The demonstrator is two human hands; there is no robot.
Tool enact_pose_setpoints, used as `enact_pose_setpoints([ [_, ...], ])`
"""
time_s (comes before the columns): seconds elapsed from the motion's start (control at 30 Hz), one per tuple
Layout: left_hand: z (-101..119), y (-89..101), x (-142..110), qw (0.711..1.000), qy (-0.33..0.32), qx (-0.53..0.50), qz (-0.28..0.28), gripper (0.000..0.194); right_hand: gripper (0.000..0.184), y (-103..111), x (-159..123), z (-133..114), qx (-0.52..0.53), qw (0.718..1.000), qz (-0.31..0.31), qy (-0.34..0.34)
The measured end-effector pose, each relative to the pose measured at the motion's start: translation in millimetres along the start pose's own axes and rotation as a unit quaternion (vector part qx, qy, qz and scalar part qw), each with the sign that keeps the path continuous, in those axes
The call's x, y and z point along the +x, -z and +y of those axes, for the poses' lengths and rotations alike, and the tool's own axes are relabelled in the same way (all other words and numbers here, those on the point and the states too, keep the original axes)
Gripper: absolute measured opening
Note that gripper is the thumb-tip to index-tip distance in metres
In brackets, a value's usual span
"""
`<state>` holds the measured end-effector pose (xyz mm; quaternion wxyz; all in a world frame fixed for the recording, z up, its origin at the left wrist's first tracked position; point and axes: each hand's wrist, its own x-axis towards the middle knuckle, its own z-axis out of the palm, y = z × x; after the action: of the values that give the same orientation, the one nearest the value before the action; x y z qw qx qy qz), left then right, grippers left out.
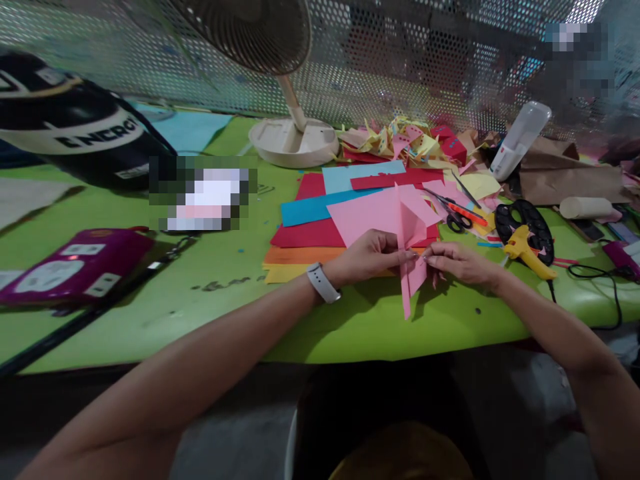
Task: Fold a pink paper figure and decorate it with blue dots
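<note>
Between my hands is a folded piece of pink paper (406,287), held upright above the table near its front edge. My left hand (373,257), with a white watch band on the wrist, pinches the paper from the left. From the right, my right hand (457,263) pinches its edge, fingertips close to those of the left. Behind the hands lie a larger pink sheet (355,215), a blue strip (305,212), red paper (300,236) and orange paper (290,257). Scissors (457,217) with dark handles rest just beyond my right hand.
A yellow glue gun (530,253) lies by a black palette (517,213) on the right. A white fan (295,143) and a heap of paper scraps (400,140) stand at the back. At left are a purple power box (75,267) and a black bag (85,133).
</note>
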<state>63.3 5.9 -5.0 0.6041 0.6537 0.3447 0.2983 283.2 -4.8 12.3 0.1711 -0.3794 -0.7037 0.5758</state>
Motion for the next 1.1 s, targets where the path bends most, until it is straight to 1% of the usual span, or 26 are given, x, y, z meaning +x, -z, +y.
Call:
enact_pose_setpoints([
  [0.2, 2, 0.1, 0, 1.000, 0.006, -0.024, -0.010, 0.029, 0.010, 3, 3, 4, 0.006, 1.000, -0.001, -0.007],
  [0.33, 0, -0.8, -1, 0.999, 0.021, -0.034, -0.002, 0.028, 0.013, 5, 4, 7, 0.039, 0.999, 0.006, -0.012],
  [0.47, -4, -0.5, 0, 0.999, 0.028, -0.025, -0.003, 0.029, 0.018, 5, 4, 3, 0.056, 0.996, 0.062, 0.013],
  [0.53, -5, -0.7, 0, 1.000, 0.021, -0.017, -0.016, 0.029, 0.024, 3, 3, 1, 0.054, 0.995, 0.083, 0.031],
  [0.7, -3, -2.5, 0, 0.997, -0.003, -0.007, -0.073, 0.027, 0.036, -1, 6, 3, 0.035, 0.994, 0.080, 0.059],
  [0.8, -1, -4.1, -1, 0.995, 0.000, 0.003, -0.102, 0.028, 0.041, -3, 8, 8, -0.002, 0.995, 0.086, 0.056],
  [0.9, 2, -5.9, -2, 0.993, 0.002, 0.004, -0.116, 0.024, 0.041, -4, 9, 11, -0.016, 0.994, 0.091, 0.050],
  [1.0, 3, -6.7, -1, 0.994, -0.004, -0.008, -0.113, 0.023, 0.042, -4, 8, 12, -0.020, 0.993, 0.106, 0.052],
  [1.1, 0, -5.7, 0, 0.996, -0.004, -0.014, -0.082, 0.025, 0.047, -3, 7, 9, -0.002, 0.993, 0.111, 0.046],
])
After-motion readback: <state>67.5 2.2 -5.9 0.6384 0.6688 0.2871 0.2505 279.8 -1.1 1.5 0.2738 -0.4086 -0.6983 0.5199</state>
